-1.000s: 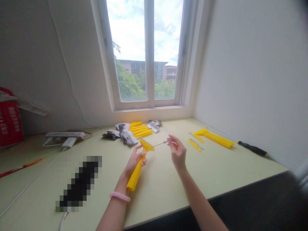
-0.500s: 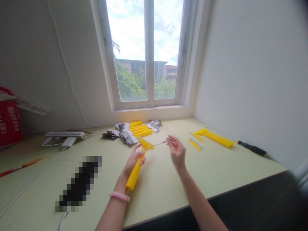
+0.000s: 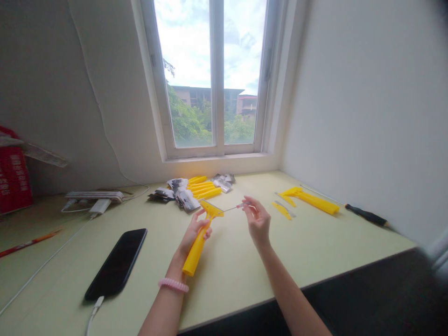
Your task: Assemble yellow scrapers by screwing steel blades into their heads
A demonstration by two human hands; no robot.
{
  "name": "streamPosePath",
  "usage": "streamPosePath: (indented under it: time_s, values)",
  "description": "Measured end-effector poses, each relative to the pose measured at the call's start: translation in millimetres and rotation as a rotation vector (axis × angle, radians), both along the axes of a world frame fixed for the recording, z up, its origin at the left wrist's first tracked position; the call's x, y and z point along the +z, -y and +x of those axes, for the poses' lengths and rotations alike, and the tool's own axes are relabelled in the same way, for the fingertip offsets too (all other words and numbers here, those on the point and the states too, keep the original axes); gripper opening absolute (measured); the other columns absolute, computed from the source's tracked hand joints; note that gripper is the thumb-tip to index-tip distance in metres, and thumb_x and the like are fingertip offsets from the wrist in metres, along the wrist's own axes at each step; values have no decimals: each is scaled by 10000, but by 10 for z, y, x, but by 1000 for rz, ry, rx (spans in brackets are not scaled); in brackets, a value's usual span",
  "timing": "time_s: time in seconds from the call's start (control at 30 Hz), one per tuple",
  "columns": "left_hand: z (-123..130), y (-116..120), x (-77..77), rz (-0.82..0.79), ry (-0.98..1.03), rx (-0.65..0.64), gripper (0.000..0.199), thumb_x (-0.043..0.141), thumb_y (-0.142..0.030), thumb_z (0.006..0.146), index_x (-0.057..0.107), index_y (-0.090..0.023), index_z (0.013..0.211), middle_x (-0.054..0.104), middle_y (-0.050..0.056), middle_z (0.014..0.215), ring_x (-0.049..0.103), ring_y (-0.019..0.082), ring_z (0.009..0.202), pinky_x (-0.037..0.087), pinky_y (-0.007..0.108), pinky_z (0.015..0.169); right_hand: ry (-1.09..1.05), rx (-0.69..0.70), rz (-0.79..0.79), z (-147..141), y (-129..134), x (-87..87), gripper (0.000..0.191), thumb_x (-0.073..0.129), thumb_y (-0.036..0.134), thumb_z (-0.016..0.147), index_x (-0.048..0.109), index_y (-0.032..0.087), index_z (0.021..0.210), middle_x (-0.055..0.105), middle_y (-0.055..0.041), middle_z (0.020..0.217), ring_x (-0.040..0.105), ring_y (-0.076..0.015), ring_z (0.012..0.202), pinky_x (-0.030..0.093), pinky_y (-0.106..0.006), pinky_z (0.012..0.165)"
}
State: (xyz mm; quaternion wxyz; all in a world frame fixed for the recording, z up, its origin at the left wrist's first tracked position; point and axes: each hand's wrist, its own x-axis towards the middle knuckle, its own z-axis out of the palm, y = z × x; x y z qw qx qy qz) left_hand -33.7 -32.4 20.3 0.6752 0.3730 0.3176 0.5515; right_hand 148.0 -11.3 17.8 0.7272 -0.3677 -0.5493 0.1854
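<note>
My left hand (image 3: 192,237) is wrapped round a yellow scraper (image 3: 196,249), just below its wide head, with the handle slanting down toward me. Between the fingertips of my right hand (image 3: 258,220) is a small screwdriver (image 3: 241,205), its thin shaft pointing left. The shaft's tip meets the right side of the scraper head; whether it sits in a screw is too small to tell. To the right lies another yellow scraper (image 3: 318,204), beside a loose yellow plate (image 3: 282,211) with a grey blade-like strip along it.
Behind my hands are a row of yellow handles (image 3: 206,192) and several foil packets (image 3: 187,200). A black phone (image 3: 116,263) on a cable lies at left, with a power strip (image 3: 93,197) behind it. A black-handled screwdriver (image 3: 366,215) lies along the right wall.
Both hands, the scraper and the small screwdriver stay in almost the same place. The phone, pixelated before, now shows clearly.
</note>
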Motion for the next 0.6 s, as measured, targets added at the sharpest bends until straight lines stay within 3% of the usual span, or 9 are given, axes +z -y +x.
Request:
streamPosePath:
  time_s: [0.6]
  values:
    - [7, -1, 7, -15, -5, 16, 483, 562, -151, 670, 336, -222, 1091, 576, 57, 889, 415, 10, 394, 274, 134, 361, -7, 26, 9, -17, 10, 14, 228, 508, 240, 772, 597, 170, 969, 626, -74, 877, 610, -170, 742, 517, -371, 721]
